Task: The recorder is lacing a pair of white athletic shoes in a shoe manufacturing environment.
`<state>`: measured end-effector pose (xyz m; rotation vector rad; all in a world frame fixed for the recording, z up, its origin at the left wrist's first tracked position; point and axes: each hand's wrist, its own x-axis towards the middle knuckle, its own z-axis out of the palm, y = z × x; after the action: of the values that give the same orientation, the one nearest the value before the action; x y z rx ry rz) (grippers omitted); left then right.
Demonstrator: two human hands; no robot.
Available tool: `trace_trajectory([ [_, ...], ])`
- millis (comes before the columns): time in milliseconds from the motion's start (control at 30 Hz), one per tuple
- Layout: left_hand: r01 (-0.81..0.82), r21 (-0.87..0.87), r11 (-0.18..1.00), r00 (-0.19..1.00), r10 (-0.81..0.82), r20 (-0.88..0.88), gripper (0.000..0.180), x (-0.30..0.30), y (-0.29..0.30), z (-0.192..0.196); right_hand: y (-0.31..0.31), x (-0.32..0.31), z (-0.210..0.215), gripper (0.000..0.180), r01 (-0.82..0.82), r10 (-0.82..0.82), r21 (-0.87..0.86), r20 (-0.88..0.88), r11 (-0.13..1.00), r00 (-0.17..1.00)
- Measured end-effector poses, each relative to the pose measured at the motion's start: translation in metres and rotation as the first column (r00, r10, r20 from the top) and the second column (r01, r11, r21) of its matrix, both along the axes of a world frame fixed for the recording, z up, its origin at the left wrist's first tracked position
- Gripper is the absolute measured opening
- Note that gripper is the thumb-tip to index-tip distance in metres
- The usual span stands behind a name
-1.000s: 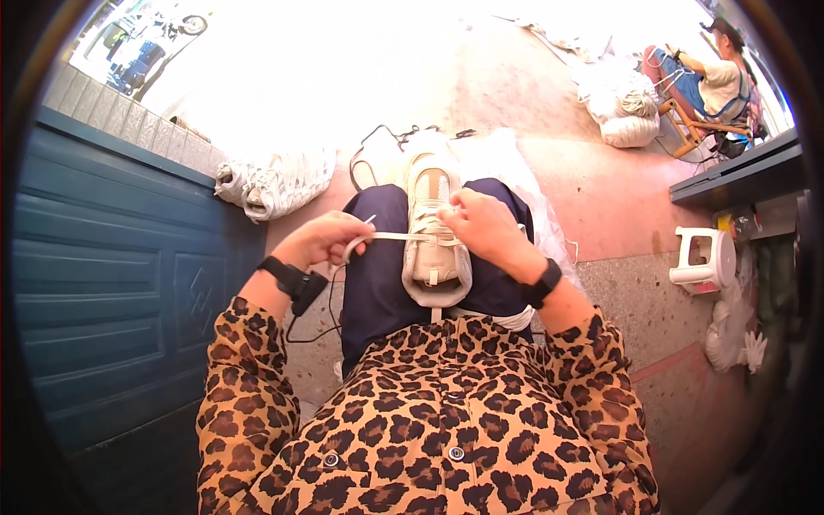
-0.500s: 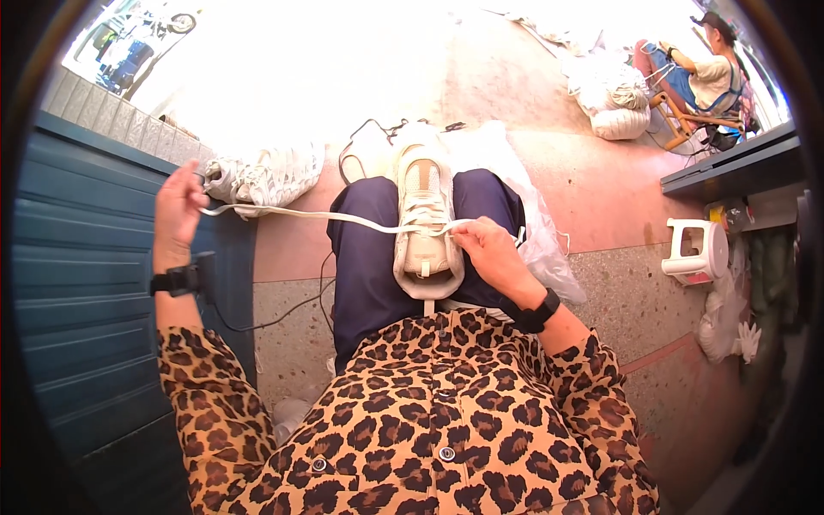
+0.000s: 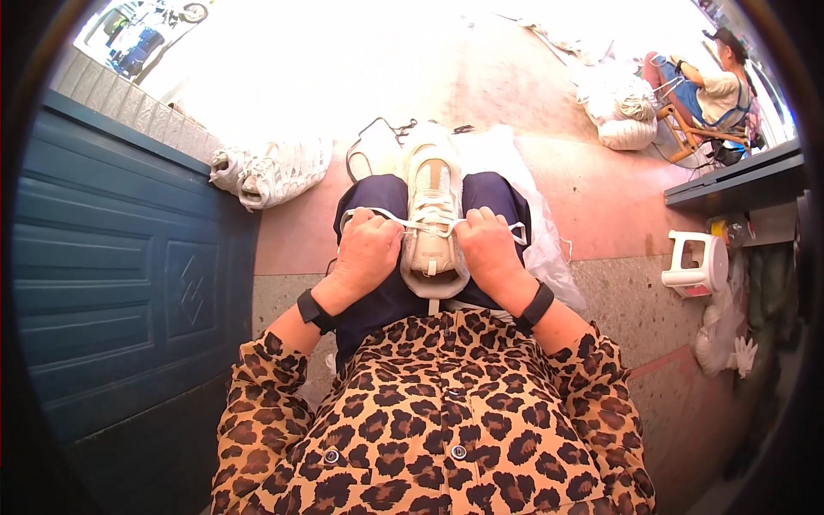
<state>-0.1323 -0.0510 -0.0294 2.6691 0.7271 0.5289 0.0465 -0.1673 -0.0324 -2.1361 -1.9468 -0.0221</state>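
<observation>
Between my knees rests a beige and cream sneaker, its heel toward me and its toe pointing away. A flat white shoelace crosses its tongue at the top eyelets. My left hand is closed on the lace at the shoe's left side, with a length looping back over the fist. On the right side my right hand pinches the other part of the lace close to the eyelets, and a loop sticks out past its knuckles. Both fists are level with each other, just beside the shoe opening.
Several white sneakers lie on the floor by the blue door. A clear plastic bag spreads beyond my right knee. A white stool stands at right, near a white glove. Far right, a person sits beside white bundles.
My left hand has come in from far left, where it held the lace stretched out, to beside the shoe. My right hand stays near the eyelets.
</observation>
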Motion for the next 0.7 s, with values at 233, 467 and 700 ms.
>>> trace_trajectory([
  [233,0.056,0.139,0.989,0.996,-0.046,-0.071,0.005,0.002,0.0,0.004,0.001,-0.001,0.005,0.008,-0.129,0.127,0.003,0.168,0.992,0.978],
  [467,0.026,0.094,0.995,0.998,-0.02,-0.062,0.007,0.012,-0.003,0.001,0.004,0.007,0.006,0.01,-0.186,0.186,0.002,0.008,0.983,0.983],
  [700,-0.129,0.093,0.987,0.986,0.137,-0.094,0.018,0.01,-0.026,0.01,-0.001,0.001,-0.004,0.009,-0.011,0.047,0.079,-0.473,0.997,0.88],
])
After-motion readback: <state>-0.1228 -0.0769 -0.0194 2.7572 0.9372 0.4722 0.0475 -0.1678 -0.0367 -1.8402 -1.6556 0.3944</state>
